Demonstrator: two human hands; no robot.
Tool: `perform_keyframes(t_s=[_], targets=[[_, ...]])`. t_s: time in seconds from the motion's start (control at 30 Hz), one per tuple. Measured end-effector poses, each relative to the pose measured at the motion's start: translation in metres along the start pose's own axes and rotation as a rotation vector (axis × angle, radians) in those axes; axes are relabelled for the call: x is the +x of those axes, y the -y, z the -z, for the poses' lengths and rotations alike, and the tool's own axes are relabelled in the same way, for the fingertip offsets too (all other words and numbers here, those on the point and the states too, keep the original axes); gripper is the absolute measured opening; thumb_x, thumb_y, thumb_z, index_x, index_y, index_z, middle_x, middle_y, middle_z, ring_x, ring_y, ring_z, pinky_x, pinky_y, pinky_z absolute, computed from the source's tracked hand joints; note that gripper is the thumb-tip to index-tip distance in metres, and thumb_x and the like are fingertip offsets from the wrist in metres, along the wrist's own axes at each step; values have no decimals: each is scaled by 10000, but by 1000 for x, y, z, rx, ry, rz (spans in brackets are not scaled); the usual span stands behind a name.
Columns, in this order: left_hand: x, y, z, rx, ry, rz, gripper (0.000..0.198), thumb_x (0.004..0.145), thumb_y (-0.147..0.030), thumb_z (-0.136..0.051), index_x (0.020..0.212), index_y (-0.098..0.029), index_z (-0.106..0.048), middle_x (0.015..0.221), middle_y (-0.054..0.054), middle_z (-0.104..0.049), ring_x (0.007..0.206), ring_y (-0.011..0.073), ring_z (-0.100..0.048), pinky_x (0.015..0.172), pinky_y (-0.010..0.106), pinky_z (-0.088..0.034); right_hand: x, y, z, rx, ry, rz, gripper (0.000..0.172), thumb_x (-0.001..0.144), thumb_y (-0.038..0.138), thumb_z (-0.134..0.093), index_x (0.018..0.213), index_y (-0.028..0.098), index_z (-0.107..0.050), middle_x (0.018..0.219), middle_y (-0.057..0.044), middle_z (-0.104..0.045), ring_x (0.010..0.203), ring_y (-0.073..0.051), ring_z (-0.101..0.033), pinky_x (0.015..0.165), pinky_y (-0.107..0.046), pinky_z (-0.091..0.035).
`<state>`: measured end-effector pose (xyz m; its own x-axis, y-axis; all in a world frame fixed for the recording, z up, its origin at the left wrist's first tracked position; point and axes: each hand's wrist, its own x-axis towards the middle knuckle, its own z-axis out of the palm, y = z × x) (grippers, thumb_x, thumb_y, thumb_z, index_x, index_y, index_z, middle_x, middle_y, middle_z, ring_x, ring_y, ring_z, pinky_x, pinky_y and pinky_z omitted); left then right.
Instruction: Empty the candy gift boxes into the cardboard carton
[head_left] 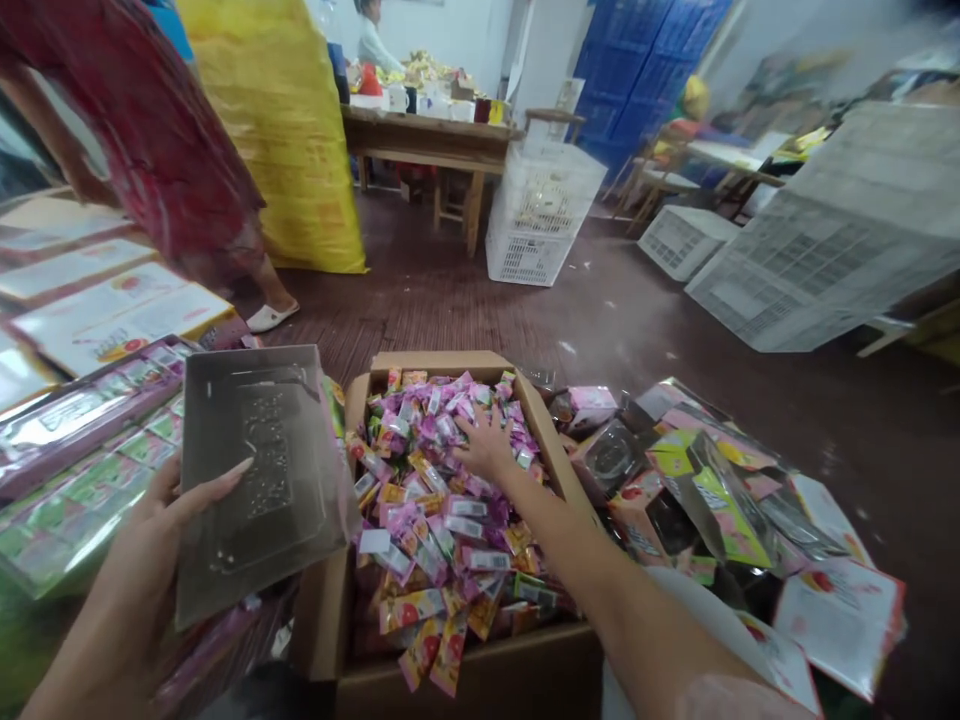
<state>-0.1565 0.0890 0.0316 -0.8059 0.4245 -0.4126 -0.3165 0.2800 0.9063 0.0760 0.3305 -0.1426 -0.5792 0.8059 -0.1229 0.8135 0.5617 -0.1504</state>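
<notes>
Many small pink/orange shiny packets point(431, 520) fill open brown cardboard box point(525, 675), R hand point(487, 445) atop them w/ fingers splayed, L hand point(195, 495) gripping grey rectangular clear-plastic-lined carton point(277, 480) at box's L side.

Left grip point(159, 525), fingers (thumb aside) mostly hidden behind the tray point(262, 520).

Two hands point(487, 450), one held box point(262, 535), one carton point(510, 690), sachets point(442, 530) too many to count, jumbled packs point(724, 495) likewise, one yellow sack point(277, 130), one white shoe point(274, 316), one worktop point(427, 132), two crates point(536, 185) stacked beside it, one person in red point(157, 140)
</notes>
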Motion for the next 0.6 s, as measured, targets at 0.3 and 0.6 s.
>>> perform_keyframes(t_s=[0.3, 0.6], targets=[[11, 5, -13, -17, -30, 54, 420, 609, -198, -775, 1014, -308, -744, 807, -28, -774, 602, 201, -711, 513, 282, -605, 54, -57, -10, -99, 105, -25, 634, 913, 496, -453, 1495, 247, -429, 1594, -158, -312, 1457, -439, -204, 1129, -688, -166], [-4, 4, -16, -106, 27, -2, 438, 579, -208, -777, 1006, -293, -726, 802, -36, -757, 547, 187, -687, 472, 291, -598, 33, -16, 44, 86, 61, 33, 689, 882, 512, -536, 1516, 292, -379, 1673, -92, -89, 1515, -410, -11, 1163, -672, -54]])
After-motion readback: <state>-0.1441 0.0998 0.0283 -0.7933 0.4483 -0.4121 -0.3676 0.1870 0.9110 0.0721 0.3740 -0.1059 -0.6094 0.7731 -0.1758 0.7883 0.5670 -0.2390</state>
